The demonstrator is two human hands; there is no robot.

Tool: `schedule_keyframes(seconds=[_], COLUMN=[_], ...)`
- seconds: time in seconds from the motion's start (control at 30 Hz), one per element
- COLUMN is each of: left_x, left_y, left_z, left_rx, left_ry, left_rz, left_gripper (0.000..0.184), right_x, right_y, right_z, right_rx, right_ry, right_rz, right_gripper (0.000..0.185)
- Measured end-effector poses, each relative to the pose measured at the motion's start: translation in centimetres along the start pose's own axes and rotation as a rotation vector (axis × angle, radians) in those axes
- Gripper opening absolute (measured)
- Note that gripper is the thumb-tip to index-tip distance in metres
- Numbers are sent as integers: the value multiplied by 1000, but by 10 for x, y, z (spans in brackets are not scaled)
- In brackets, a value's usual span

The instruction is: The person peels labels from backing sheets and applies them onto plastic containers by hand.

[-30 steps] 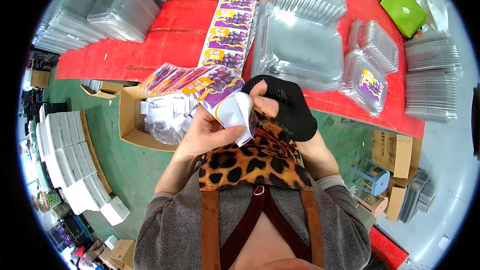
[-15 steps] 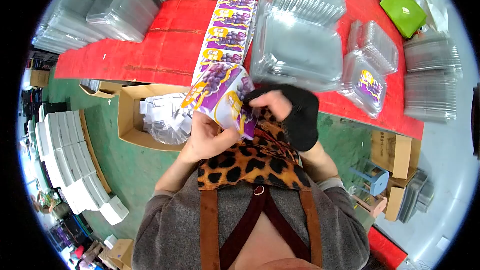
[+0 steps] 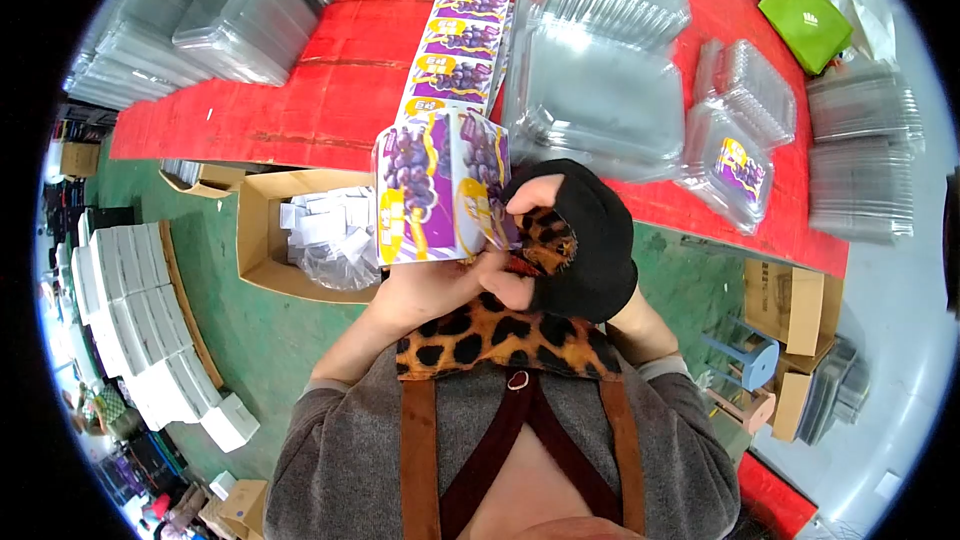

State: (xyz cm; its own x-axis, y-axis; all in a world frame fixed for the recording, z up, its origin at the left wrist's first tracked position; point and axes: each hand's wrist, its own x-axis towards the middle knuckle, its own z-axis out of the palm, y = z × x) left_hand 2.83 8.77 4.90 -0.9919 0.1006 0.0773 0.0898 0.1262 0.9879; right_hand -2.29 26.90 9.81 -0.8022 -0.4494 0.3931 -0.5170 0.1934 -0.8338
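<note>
In my left hand [image 3: 430, 292] is a curved sheet of grape labels [image 3: 418, 185], printed purple, white and yellow, its lower edge gripped by my fingers. My right hand [image 3: 590, 240] wears a black glove with the thumb and a fingertip bare. Those two are spread apart beside the sheet's right edge, and the leopard-print apron [image 3: 490, 340] shows through the gap. Whether the fingertips touch the sheet, I cannot make out. Behind it, more label sheets [image 3: 460, 40] lie stacked on the red table [image 3: 330, 110].
Large clear plastic boxes [image 3: 600, 90] are stacked beyond my hands. To the right sits a small clear box with a grape label [image 3: 740, 170]. More clear boxes [image 3: 245, 25] fill the table's left. A carton of white scraps [image 3: 265, 250] stands below the front edge, with stools [image 3: 750, 365] at right.
The label sheet has turned more upright and faces me more squarely. My right thumb and finger have spread apart at its right edge, and the left hand has shifted slightly.
</note>
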Motion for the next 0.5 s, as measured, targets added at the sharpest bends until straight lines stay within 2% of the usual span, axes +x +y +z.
schedule_keyframes(seconds=[0.07,0.1,0.13,0.2,0.27,0.3,0.4,0.43,0.5], left_x=[2,4,5,6,11,14,5,-1,-2], left_y=[2,5,7,7,14,16,6,11,2], left_z=[-7,-8,-8,-6,-6,-7,-6,-7,-11], left_rx=[310,411,514,452,424,436,-13,-144,-196], left_ry=[-124,-127,-128,-63,-21,-17,-25,-25,-14], left_rz=[193,213,232,226,267,325,117,-37,-35], left_gripper=[50,51,52,42,29,33,40,44,46], right_x=[4,6,4,2,4,4,2,2,0], right_y=[2,8,11,13,8,6,26,26,31], right_z=[0,2,3,5,-1,-5,-15,-17,-17], right_rx=[-85,-109,-113,-119,19,87,324,417,529], right_ry=[-20,-2,4,11,-28,-45,-148,-164,-147], right_rz=[36,-20,13,77,193,252,297,376,425], right_gripper=[48,40,37,32,23,19,14,10,11])
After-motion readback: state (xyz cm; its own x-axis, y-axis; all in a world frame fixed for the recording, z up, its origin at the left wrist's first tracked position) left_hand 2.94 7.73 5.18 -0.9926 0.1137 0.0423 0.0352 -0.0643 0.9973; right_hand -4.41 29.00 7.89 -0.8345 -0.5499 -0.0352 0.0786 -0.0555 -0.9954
